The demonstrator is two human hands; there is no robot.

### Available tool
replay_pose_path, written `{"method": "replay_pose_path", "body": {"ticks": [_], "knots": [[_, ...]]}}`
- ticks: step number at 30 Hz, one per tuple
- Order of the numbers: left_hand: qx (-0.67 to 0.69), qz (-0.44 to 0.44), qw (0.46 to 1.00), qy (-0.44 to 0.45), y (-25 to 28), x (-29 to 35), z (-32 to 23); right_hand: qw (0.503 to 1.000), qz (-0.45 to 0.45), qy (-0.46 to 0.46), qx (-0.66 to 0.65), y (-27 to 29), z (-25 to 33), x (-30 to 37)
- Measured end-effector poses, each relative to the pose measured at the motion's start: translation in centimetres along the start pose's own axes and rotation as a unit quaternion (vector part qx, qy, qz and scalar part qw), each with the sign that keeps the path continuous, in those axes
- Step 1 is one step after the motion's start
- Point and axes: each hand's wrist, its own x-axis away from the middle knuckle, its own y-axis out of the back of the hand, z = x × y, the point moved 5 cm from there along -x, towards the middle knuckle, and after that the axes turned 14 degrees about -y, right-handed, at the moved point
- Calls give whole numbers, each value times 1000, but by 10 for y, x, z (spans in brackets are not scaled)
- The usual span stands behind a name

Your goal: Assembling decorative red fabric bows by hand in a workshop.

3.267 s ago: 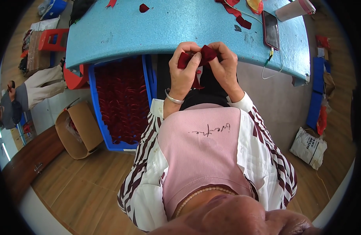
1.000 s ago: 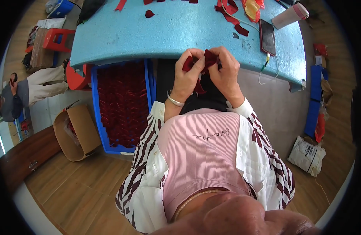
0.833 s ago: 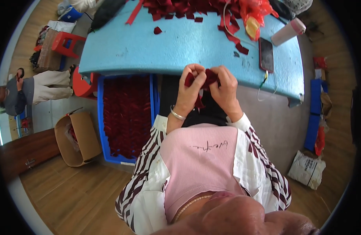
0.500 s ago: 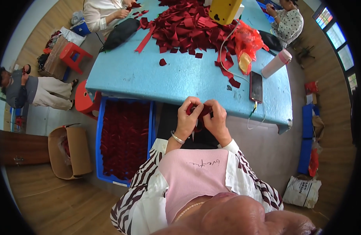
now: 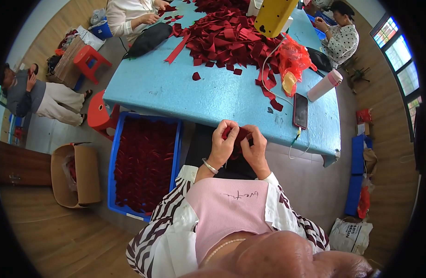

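Note:
My left hand (image 5: 222,147) and my right hand (image 5: 255,152) are close together just off the near edge of the blue table (image 5: 166,95). Both pinch a dark red piece of ribbon (image 5: 240,135), which is bunched between the fingers and partly hidden by them. A thin pale tip shows below my left hand, too small to make out. Farther back on the table lies a big heap of red ribbon pieces (image 5: 226,39), with a few loose ones at its near side.
To my left stands a blue crate (image 5: 112,178) filled with red pieces. A phone (image 5: 300,111) on a cable, a pink bottle (image 5: 325,86) and a red plastic bag (image 5: 292,58) are at the table's right. Two people sit at the far sides; another stands left near red stools (image 5: 100,116).
My hands still grip the ribbon piece, and their fingers have shifted slightly, showing more of it between them. The whole view has shifted a little.

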Motion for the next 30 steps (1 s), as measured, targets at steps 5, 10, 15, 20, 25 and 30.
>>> {"method": "replay_pose_path", "body": {"ticks": [5, 10, 15, 20, 25, 30], "knots": [[33, 13, 999, 40, 4, 3, 3, 995, -31, 72, 68, -5, 7, 0], [43, 12, 997, 56, 6, 7, 5, 989, -54, 49, 128, -11, -1, 6], [-1, -6, 1000, 7, 14, 2, 2, 998, -28, -51, 11, -3, -1, 7], [3, 22, 999, 37, 17, 5, 0, 984, 87, -125, -97, -16, -11, 7], [62, 35, 997, 33, 20, 1, -4, 980, 72, -128, -132, -23, -23, 10], [153, 83, 973, 153, 27, 3, 3, 972, 25, -166, -165, -25, -32, 4]]}}
